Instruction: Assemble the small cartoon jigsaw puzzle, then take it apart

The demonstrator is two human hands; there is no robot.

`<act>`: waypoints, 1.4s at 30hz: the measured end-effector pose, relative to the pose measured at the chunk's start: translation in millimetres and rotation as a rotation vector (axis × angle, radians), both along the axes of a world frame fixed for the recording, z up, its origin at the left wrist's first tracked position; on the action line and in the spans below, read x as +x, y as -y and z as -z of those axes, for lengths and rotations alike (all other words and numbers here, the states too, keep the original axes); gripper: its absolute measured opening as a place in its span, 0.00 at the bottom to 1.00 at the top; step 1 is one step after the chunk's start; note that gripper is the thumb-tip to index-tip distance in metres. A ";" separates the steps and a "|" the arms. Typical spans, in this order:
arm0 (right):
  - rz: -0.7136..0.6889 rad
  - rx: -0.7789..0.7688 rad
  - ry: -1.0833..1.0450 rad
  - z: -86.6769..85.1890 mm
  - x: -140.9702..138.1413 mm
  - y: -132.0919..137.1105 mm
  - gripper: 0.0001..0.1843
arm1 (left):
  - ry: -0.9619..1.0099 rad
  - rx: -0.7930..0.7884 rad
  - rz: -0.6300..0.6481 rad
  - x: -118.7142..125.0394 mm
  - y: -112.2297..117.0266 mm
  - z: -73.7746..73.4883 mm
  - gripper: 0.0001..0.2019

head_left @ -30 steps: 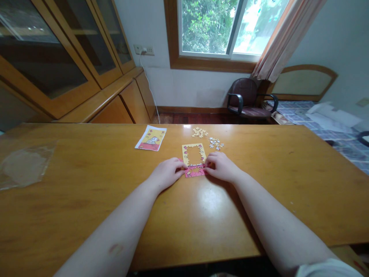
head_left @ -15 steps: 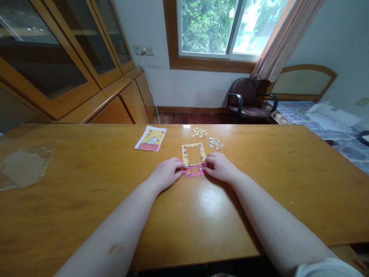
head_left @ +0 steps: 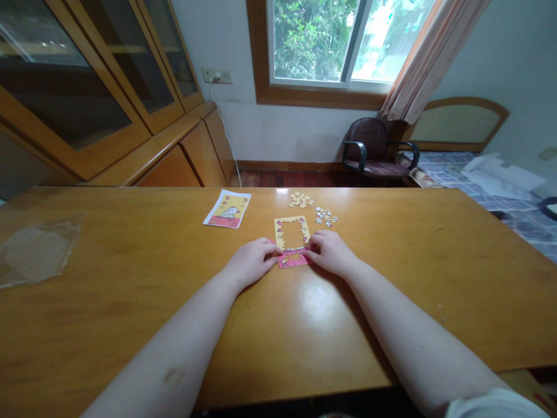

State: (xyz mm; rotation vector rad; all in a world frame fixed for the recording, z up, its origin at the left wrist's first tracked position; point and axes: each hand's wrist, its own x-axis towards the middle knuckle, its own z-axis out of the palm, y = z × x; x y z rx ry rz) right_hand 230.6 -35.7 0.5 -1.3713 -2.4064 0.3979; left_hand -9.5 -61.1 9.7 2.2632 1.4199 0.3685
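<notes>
The desk holds a puzzle, flat between the bent fingers of the left hand and right hand, maybe so it won't slide; I can't tell if they pinch anything. Loose pieces and a card sit past the fingers, perhaps kept handy; far left of them lies a bag, insides unclear.

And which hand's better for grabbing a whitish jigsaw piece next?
Probably the right hand: it's nearer the whitish jigsaw pieces. The left hand is farther, across the partly built jigsaw.
</notes>
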 end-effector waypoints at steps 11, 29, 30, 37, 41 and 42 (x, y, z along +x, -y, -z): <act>0.034 0.001 0.047 -1.9 -1.5 1.7 0.16 | -0.033 0.108 -0.488 -18.9 -6.2 -12.1 0.09; 0.046 0.031 0.007 -0.1 0.0 -1.2 0.16 | -0.376 -0.097 -0.641 -38.0 -9.0 -13.6 0.15; 0.047 0.029 0.007 -0.4 -0.2 -1.1 0.16 | -0.361 -0.090 -0.613 -36.8 -9.1 -11.3 0.15; 0.040 0.010 0.012 -2.0 -1.0 -0.5 0.15 | -0.190 -0.053 -0.373 -27.2 -9.9 -0.7 0.09; 0.035 0.015 -0.010 -1.6 -0.8 -1.0 0.15 | -0.121 -0.032 -0.269 -25.1 -8.7 -0.4 0.08; 0.032 0.016 -0.014 -1.5 -0.8 -1.0 0.15 | -0.116 -0.032 -0.260 -24.8 -8.1 -0.9 0.08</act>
